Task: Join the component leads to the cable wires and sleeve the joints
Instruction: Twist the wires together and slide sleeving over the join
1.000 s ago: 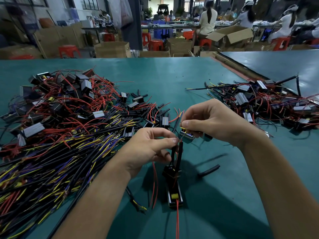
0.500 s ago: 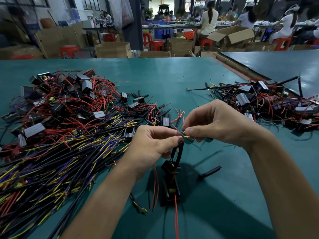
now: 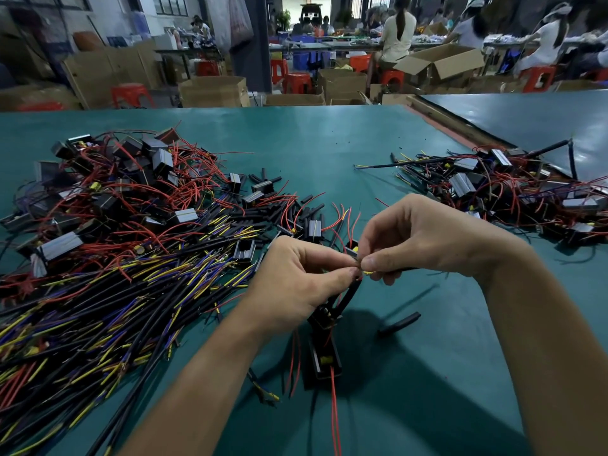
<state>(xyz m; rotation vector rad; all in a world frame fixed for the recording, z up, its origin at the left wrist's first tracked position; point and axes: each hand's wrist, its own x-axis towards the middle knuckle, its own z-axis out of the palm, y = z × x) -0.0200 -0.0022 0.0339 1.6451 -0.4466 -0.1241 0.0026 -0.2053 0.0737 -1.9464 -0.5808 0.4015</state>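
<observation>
Above the green table [image 3: 329,143], my left hand [image 3: 296,284] and my right hand [image 3: 418,238] meet fingertip to fingertip. Between them they pinch thin wire ends; a short yellow wire [image 3: 367,273] shows just under my right thumb. From my left hand hangs a black component [image 3: 324,350] with red leads, its lower end near the table. Black sleeve tubing [image 3: 350,291] runs up from it to my left fingers. Whether the wires are twisted together is hidden by my fingertips.
A big heap of black cables [image 3: 115,291] with yellow and blue wires fills the left. Black components [image 3: 115,192] with red leads lie behind it. Another pile of components [image 3: 510,195] sits at the right. A loose black sleeve [image 3: 399,322] lies near my right wrist. People work at far tables.
My hands have closed in until the fingertips touch. The small component my right hand showed earlier is now hidden. The hanging component has shifted slightly.
</observation>
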